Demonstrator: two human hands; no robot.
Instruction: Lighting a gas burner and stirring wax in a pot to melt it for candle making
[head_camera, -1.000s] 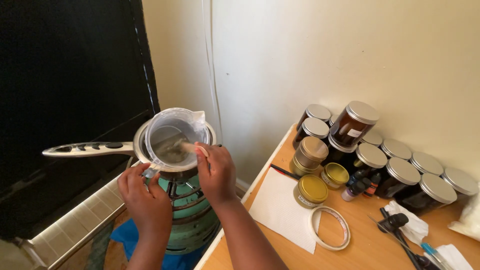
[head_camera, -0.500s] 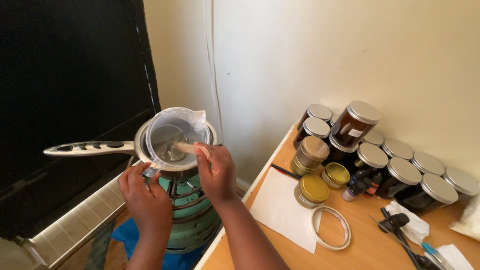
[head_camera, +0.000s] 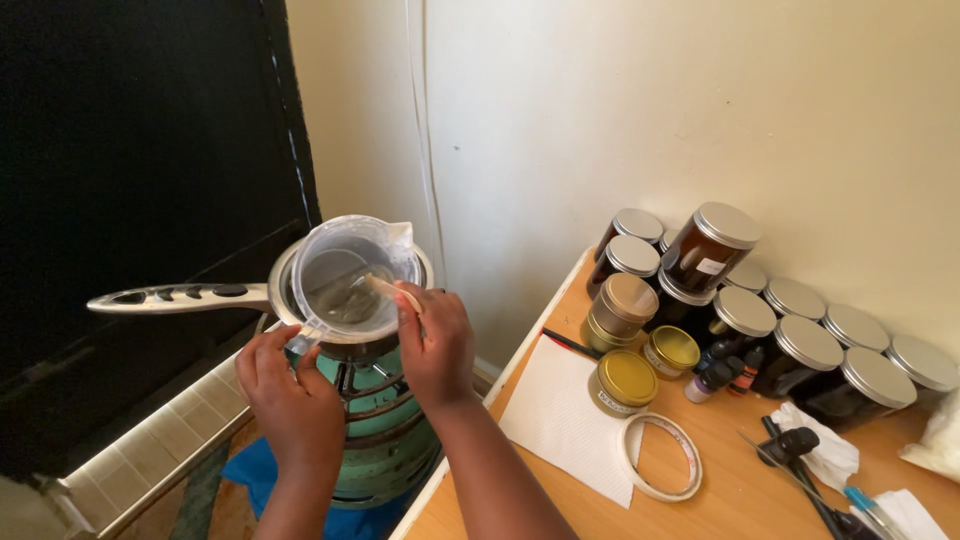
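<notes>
While the head camera looks down, the right hand (head_camera: 437, 345) is closed in a pinch on a pale wooden stick (head_camera: 385, 290). The left hand (head_camera: 290, 390) is curled around the small handle at the near edge of a clear plastic jug (head_camera: 350, 270).

The jug sits just beyond both hands, up and slightly left of the right knuckles, nested in a steel saucepan (head_camera: 290, 295) on a green gas burner (head_camera: 385, 440). The stick's long axis runs from the right fingertips up and leftward, slanting down across the jug's rim so that its far end dips into the liquid. The right hand is the nearer one to the jug's mouth; the left stays low, beneath and to the left of the rim. The saucepan's long handle (head_camera: 175, 296) points straight left, away from both hands.

The jug is see-through, round and wide-mouthed, with a pouring lip on the far right side. A shallow pool of cloudy grey liquid lies at its bottom.

Right of the right forearm is a wooden table (head_camera: 720, 500) with a white paper sheet (head_camera: 560, 415), a roll of tape (head_camera: 660, 455), gold-lidded tins (head_camera: 625, 380) and dark jars with silver lids (head_camera: 745, 320) against the wall.
</notes>
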